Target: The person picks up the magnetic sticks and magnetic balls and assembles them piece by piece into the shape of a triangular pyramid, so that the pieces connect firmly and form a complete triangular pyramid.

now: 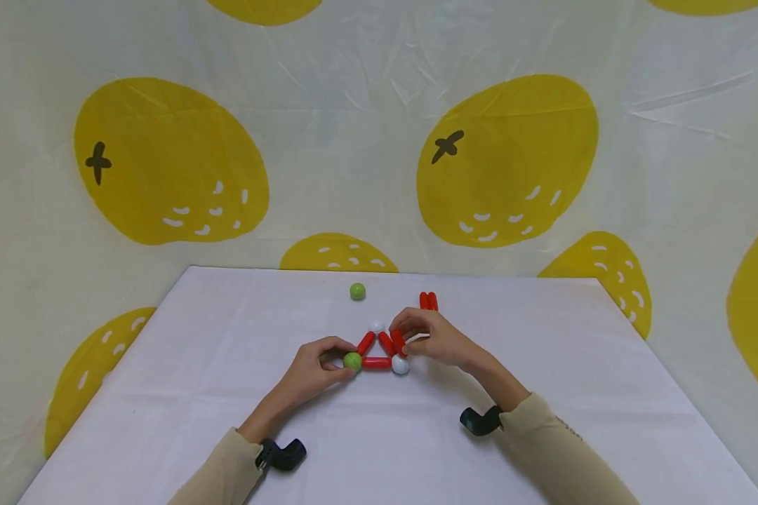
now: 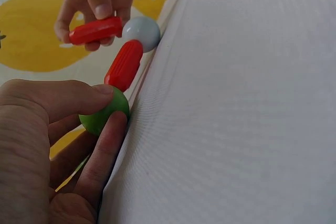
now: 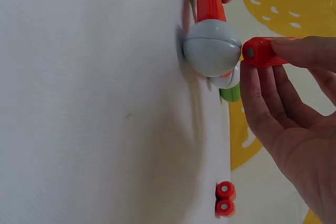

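A triangle of red rods, with a red rod as its near side, lies on the white table. Its corners are a green ball at near left, a white ball at near right and another white ball at the far point. My left hand pinches the near green ball between thumb and fingers. In my right hand, thumb and fingertips hold a separate red rod, raised above the table. One end of that rod is at the near-right white ball, touching or nearly so.
A loose green ball lies beyond the triangle. Two red rods lie side by side at the back, past my right hand. Behind the table hangs a pale cloth printed with yellow fruit.
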### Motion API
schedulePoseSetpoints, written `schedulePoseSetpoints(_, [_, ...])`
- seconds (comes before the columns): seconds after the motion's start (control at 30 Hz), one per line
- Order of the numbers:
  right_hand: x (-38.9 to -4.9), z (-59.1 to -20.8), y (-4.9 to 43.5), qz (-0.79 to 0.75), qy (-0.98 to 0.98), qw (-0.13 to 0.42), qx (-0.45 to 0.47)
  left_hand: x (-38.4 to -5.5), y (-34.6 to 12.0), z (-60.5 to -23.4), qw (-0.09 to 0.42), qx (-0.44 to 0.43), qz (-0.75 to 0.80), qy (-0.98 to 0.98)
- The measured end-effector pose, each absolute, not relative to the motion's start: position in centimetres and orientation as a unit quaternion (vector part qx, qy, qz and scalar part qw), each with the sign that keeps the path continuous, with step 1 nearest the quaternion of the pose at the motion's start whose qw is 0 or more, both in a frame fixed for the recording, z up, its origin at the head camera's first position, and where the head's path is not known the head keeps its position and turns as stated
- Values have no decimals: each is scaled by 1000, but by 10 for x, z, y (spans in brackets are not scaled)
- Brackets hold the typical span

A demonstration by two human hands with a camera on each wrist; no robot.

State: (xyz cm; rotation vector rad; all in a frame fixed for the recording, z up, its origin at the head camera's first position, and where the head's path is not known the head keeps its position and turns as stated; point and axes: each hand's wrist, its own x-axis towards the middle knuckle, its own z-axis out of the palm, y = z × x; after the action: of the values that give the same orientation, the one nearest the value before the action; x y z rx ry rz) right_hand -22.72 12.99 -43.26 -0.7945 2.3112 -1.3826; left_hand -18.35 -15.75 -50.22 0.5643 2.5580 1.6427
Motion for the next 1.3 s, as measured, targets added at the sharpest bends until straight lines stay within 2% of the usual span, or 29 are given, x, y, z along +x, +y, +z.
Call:
schedulePoseSetpoints(0.43, [-226,-439,124,-503,791,182,-295,-184,-157,-501,30,179,531,827])
schedulePoseSetpoints(1.3, [-229,-446,118,-467,822,155,-287,-184,-157,-501,33,179,533,826])
